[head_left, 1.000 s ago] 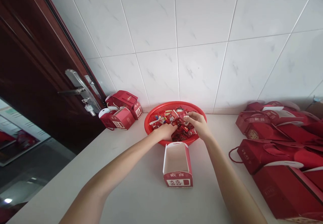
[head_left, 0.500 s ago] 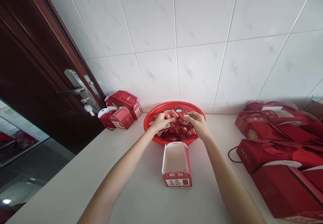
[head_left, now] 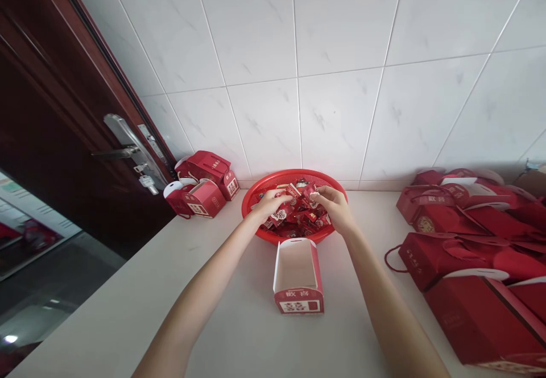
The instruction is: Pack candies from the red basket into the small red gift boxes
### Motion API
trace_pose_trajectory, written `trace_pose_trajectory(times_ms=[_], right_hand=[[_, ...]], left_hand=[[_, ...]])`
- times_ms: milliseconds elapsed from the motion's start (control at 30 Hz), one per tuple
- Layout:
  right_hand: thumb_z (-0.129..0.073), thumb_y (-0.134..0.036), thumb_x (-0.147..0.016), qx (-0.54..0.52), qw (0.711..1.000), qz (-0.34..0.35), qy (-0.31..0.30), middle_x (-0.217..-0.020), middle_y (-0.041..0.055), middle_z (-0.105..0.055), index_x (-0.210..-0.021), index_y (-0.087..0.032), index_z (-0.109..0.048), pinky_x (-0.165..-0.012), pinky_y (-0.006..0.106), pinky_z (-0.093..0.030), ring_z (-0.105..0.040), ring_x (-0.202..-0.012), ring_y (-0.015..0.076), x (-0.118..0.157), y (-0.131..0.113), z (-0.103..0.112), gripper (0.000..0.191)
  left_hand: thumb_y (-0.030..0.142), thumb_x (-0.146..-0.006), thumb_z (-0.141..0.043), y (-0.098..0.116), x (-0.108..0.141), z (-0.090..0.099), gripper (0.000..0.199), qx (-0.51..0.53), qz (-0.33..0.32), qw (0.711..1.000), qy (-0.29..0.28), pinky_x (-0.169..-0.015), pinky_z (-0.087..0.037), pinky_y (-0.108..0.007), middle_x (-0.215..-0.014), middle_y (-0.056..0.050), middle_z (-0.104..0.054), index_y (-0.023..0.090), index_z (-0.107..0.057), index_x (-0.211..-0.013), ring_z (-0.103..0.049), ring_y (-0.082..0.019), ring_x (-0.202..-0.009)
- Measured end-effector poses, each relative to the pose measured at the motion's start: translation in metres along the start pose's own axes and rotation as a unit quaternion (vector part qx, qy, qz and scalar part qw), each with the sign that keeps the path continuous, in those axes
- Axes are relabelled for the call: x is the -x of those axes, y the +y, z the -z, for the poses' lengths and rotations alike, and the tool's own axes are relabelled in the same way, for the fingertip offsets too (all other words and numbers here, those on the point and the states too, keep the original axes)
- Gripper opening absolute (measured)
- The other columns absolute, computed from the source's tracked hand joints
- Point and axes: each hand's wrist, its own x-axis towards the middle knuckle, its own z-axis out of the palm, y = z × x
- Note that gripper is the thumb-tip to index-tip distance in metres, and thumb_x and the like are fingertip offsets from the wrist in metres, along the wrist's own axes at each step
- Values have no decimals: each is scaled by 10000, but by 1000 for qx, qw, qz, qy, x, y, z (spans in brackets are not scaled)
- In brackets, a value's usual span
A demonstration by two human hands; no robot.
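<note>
Chief change noted: the left hand [head_left: 269, 203], which one second ago was pressed into the near middle of the bowl [head_left: 269, 182], now works at the bowl's nine o'clock side, having made that shift by the half-second mark. Its thumb and fingers are narrowly parted over the heap of packets [head_left: 305, 217], above a white-printed packet [head_left: 279, 215]; whether anything is gripped there cannot be determined. The right hand [head_left: 336, 210], at three o'clock, shows practically no change: thumb and fingertips pinch a pink packet [head_left: 310, 194] by its pale end, over the bowl's contents. The bowl has kept its place on the table [head_left: 239, 321], near the wall [head_left: 333, 111]. The open box [head_left: 298, 304] likewise remains at six o'clock from the bowl, just beside its near rim, opening upward, neither hand touching it. Red boxes stand at nine o'clock [head_left: 207, 196], near the door [head_left: 51, 82]; a larger group lies between three and four o'clock [head_left: 473, 310]. Assessment: the left hand's shift reads as a change of picking spot, with handling confined to the bowl and the right hand's hold steady.
</note>
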Motion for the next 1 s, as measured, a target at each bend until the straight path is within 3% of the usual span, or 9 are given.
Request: trace_pose_trajectory(times_ms=[100,200,333,467,733,1000], right_hand=[[-818,-445,-652,0,1000,1,0,-751,8,-725,-742,-223,-683,-716,336,-497,-651,-740,200,0,0,0,275],[-818,-455,-657,1,1000,2,-1,-743,5,-718,-735,-224,-680,-707,330,-492,-641,-729,196,0,-1,0,280],[-813,-472,-671,6,1000,1,-8,-744,7,-714,-742,-223,-678,-688,325,-484,-627,-711,191,2,-2,0,292],[-825,-483,-673,17,1000,2,-21,-721,-5,-689,-720,-222,-646,-661,306,-459,-589,-690,174,3,-4,0,319],[-834,-516,-671,43,997,-22,-58,-723,-8,-679,-798,-214,-660,-666,305,-468,-589,-686,166,3,-4,0,371],[-830,-480,-689,57,996,-28,-59,-759,-9,-680,-805,-214,-679,-657,285,-462,-623,-756,180,4,-6,-1,327]], left_hand=[[289,-617,-855,3,1,1,247,15,-12,1000,-25,-791,-537,-313,-860,-29,-763,178,-759,-816,-698,-208,-836],[392,-641,-858,6,3,1,311,27,-30,998,-50,-843,-546,-344,-919,-37,-764,172,-765,-840,-697,-217,-883],[511,-668,-856,8,6,-1,428,25,-56,995,-82,-861,-536,-351,-981,-58,-757,150,-771,-881,-683,-224,-915],[536,-659,-873,10,9,-2,471,9,-70,992,-107,-816,-531,-337,-919,-56,-751,135,-769,-881,-670,-216,-861],[474,-634,-905,13,10,-5,472,-6,-97,986,-133,-876,-527,-352,-960,-53,-744,149,-780,-953,-681,-241,-940],[548,-750,-799,10,8,-3,435,-38,-126,985,-109,-821,-517,-338,-910,-70,-749,149,-797,-923,-674,-235,-887]])
